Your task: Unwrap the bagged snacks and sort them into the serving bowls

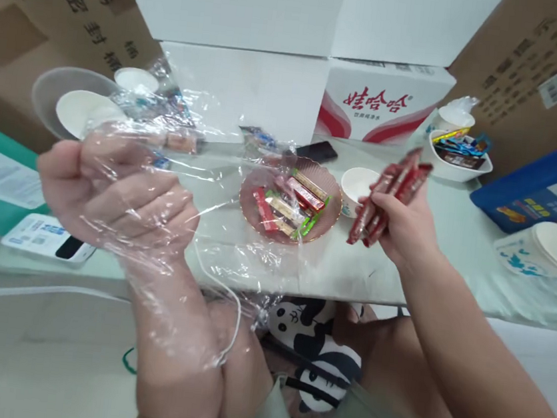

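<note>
My left hand is closed in a fist on a clear plastic bag. The thin film covers the fingers and wrist and stretches to the right; a white cord hangs from it. My right hand grips several red-wrapped snack sticks in a bunch, raised above the table, just right of a white paper bowl. Between the hands stands a pink, gold-rimmed plate with red, green and cream wrapped snack bars in it. Part of the bag hangs in front of the plate.
Behind the plate lies a dark phone. A white box with red lettering stands at the back. On the right are a tub of packets, a blue package and stacked paper bowls. A white device lies left.
</note>
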### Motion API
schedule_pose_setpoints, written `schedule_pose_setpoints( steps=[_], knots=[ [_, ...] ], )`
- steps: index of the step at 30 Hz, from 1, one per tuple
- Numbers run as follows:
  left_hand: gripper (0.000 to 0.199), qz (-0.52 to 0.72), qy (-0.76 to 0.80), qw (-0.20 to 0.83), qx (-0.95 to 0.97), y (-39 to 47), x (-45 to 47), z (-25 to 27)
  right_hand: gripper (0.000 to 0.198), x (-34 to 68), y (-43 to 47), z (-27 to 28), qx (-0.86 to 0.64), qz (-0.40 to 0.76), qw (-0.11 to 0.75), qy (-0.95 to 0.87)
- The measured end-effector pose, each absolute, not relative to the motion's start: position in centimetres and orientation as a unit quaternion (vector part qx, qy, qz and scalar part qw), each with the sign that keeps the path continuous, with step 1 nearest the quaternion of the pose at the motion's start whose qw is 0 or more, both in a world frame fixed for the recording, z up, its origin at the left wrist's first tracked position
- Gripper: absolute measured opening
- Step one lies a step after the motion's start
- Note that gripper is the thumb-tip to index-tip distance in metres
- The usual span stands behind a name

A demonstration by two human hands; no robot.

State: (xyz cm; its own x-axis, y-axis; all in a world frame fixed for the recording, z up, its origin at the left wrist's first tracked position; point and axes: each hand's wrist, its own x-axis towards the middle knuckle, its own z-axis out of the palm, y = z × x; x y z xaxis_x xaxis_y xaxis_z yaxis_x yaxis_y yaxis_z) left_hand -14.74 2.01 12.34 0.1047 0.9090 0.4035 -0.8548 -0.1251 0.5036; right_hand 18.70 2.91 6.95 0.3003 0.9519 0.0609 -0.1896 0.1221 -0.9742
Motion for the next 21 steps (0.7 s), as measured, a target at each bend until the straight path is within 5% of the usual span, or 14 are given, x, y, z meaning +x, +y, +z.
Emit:
schedule_pose_setpoints(
  steps=[4,7,12,16,21],
  knots=[
    [0.067,0.749,0.102,0.598,0.268,0.7,-14.8,13.0,0.087,14.9,7.5,8.1,-0.520,0.378,0.464,-0.609],
    [0.062,0.743,0.093,0.609,0.262,0.3,-14.6,12.7,0.076,13.6,7.3,8.0,-0.501,0.283,0.375,-0.727],
    [0.044,0.757,0.053,0.617,0.205,1.1,-14.8,10.7,0.063,13.3,0.6,6.2,-0.329,0.184,0.352,-0.857],
    [0.039,0.744,0.042,0.645,0.172,1.7,-14.2,9.8,0.061,12.2,-2.7,3.6,-0.351,0.060,0.317,-0.879],
    [0.038,0.724,0.041,0.673,0.149,1.9,-12.9,9.7,0.012,11.5,-1.6,1.5,-0.407,0.030,0.355,-0.841]
  ],
)
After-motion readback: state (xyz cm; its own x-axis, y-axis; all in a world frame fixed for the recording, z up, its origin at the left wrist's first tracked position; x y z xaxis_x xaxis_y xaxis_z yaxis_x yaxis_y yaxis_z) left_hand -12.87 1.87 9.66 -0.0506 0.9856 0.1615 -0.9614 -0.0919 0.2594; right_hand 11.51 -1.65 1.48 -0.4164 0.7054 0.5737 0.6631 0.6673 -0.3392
